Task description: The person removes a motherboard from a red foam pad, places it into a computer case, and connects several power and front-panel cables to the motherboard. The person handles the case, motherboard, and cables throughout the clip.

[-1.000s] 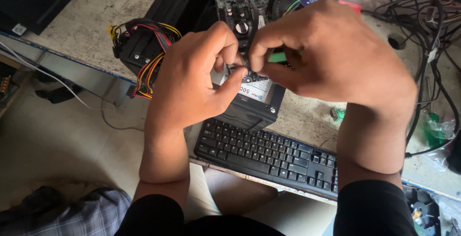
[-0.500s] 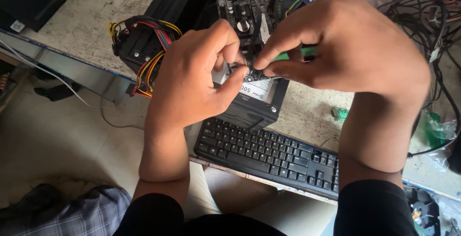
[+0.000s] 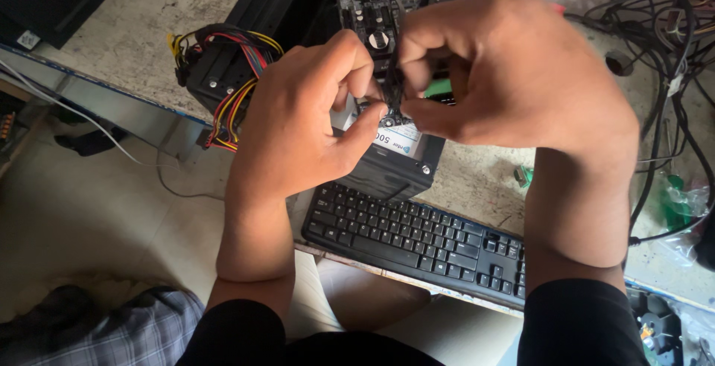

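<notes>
Hands: left hand (image 3: pixel 305 124) and right hand (image 3: pixel 514 75) both pinch shut on a small black connector (image 3: pixel 392 92).
Where: above the hard drive (image 3: pixel 398 159).
Change: hands drew closer together, gripping tighter; green piece now hidden.
Around: motherboard (image 3: pixel 372 8), keyboard (image 3: pixel 417 236), surface (image 3: pixel 134 31).

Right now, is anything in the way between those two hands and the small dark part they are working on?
Nothing visible is. The left hand and the right hand both pinch the small dark connector directly, fingertips on it, above the black drive. The keyboard lies nearer the person, off to the side of that grip.
</notes>
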A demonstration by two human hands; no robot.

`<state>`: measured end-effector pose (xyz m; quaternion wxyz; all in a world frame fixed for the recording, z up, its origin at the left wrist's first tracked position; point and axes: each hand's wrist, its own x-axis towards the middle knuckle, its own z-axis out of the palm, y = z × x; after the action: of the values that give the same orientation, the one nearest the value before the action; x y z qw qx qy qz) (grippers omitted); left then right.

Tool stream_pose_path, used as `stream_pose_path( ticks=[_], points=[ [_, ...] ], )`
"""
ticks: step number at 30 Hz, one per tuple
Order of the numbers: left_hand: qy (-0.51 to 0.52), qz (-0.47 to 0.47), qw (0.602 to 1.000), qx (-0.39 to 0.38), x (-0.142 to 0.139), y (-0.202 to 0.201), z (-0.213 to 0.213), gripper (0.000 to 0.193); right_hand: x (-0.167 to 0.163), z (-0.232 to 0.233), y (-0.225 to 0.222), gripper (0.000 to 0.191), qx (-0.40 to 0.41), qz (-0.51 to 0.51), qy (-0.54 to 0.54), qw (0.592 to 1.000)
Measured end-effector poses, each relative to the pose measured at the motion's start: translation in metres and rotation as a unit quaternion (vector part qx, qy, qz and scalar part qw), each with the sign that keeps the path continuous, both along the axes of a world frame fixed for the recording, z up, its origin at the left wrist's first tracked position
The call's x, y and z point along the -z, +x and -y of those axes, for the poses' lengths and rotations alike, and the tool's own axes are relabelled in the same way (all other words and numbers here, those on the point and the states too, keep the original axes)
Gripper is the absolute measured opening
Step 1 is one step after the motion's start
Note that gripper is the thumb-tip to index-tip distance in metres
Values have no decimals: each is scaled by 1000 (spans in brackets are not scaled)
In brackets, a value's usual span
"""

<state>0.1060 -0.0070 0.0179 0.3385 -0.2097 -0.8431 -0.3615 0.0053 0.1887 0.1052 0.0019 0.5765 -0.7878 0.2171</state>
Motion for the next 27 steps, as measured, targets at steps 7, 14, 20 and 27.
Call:
stream_pose_path(
  ticks=[7,14,20,27],
  points=[
    [-2,-3,1000,-8,0,0,-1,35,-1,2,-3,16,-83,0,-24,996],
    [0,-2,1000,-5,0,1,0,36,1,2,-13,20,-162,-10,-30,986],
    [2,4,1000,-10,-2,1,-1,35,0,-1,-17,19,-163,-40,-20,986],
    [5,2,1000,-6,-1,1,-2,35,1,0,-19,18,-149,-33,-17,988]
  ],
)
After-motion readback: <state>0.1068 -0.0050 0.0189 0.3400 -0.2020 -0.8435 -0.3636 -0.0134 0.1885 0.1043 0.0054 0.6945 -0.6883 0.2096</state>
